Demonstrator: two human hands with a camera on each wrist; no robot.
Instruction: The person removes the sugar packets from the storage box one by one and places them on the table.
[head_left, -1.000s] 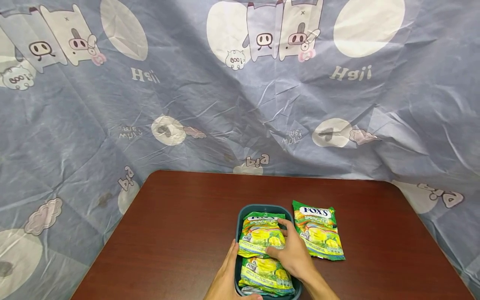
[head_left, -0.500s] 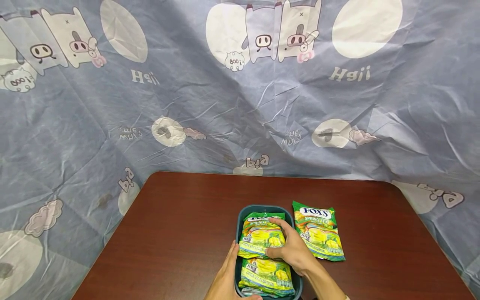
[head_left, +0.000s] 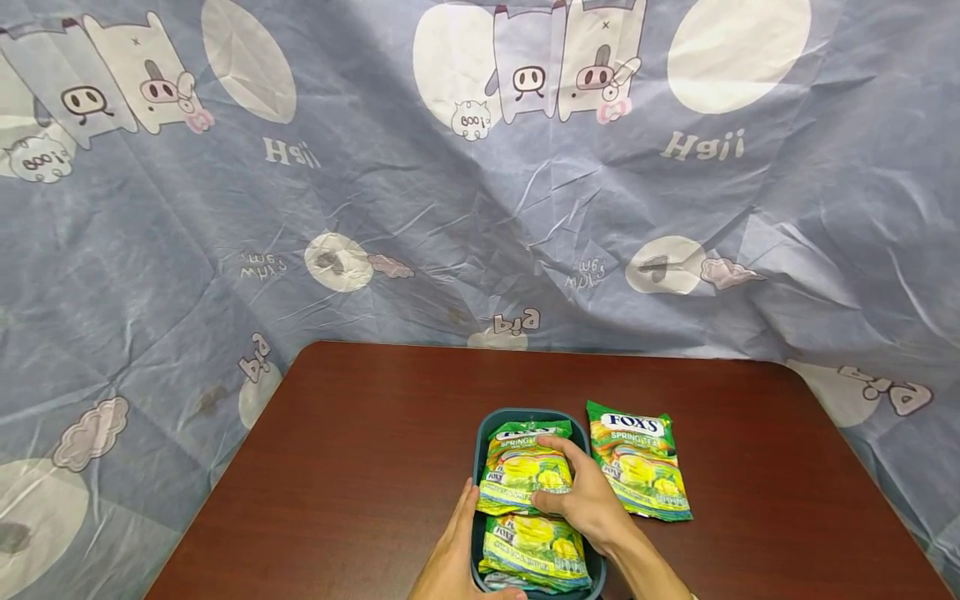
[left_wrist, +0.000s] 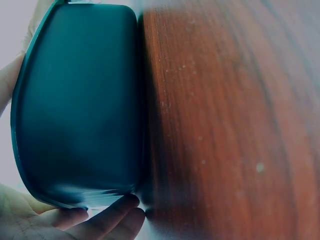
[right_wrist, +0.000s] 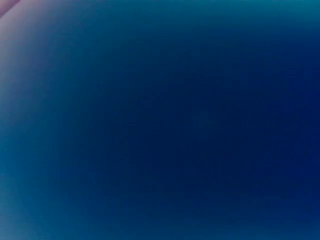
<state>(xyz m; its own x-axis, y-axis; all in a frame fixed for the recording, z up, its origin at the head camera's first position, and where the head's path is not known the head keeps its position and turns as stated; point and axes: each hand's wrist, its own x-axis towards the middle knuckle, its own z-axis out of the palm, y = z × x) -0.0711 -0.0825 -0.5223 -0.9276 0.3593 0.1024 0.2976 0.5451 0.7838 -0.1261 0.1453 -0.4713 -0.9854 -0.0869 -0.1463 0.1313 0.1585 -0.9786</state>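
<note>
A dark teal plastic bin (head_left: 534,412) stands near the table's front edge, with green and yellow candy bags in it. My left hand (head_left: 452,554) grips its left side, fingers along the outer wall and thumb by the near rim. In the left wrist view the bin's outer wall (left_wrist: 80,100) fills the left half. At the far end of the bin lies one candy bag (head_left: 517,467); my right hand (head_left: 592,504) holds it by its right side between thumb and fingers, some fingers hidden. Nearer sits another candy bag (head_left: 536,546). Dark blue blur fills the right wrist view.
One more candy bag (head_left: 637,467) lies flat on the brown wooden table (head_left: 360,467), just right of the bin. A grey-blue printed cloth (head_left: 450,208) hangs behind the table and along its sides.
The far candy bag shifts very slightly within the bin under my right hand, whose index finger has slid a little left across it. My left hand stays on the bin.
</note>
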